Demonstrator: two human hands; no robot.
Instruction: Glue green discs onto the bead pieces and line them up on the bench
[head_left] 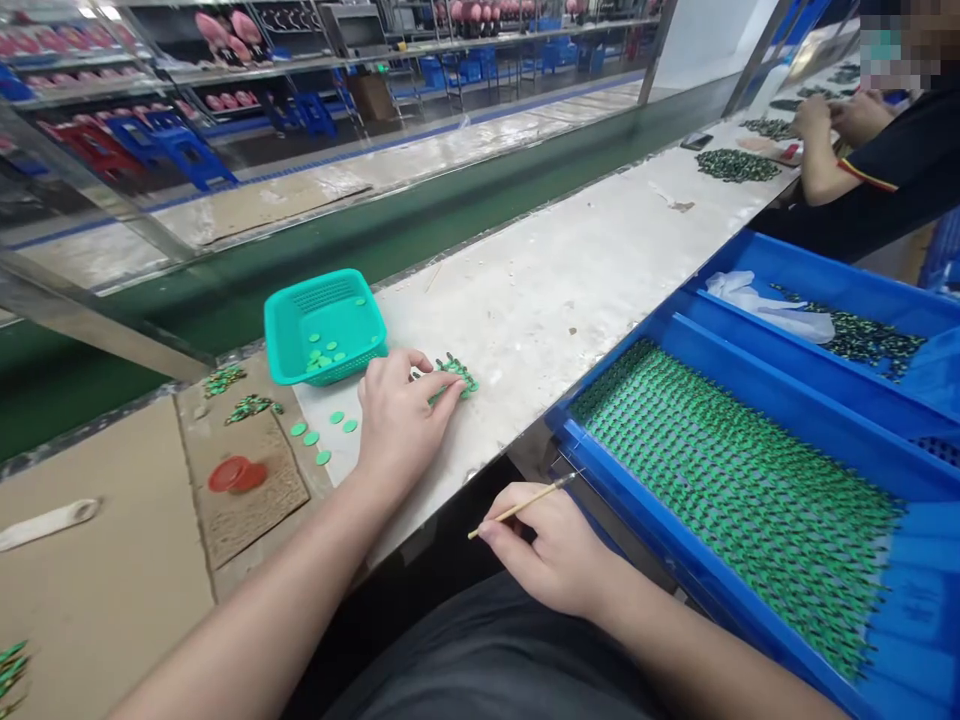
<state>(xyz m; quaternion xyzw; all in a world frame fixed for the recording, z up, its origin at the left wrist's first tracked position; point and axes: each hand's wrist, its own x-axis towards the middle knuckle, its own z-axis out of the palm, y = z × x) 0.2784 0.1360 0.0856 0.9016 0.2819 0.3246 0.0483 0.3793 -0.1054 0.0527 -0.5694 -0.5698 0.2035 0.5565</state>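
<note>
My left hand is over the white table, its fingers closed around a small cluster of green pieces with dark tips. Part of that cluster is hidden behind the fingers. In my right hand, held low by the table's front edge, is a thin paintbrush with a pale wooden handle, its tip pointing up and to the right. Several flat green discs lie to the left of my left hand. Just behind them stands a turquoise basket with more green discs inside.
A blue bin at the right holds rows of green pieces; another blue bin sits behind it. On a cardboard piece lies a red lid-like dish. Further along the table, a co-worker's hands work near dark piles.
</note>
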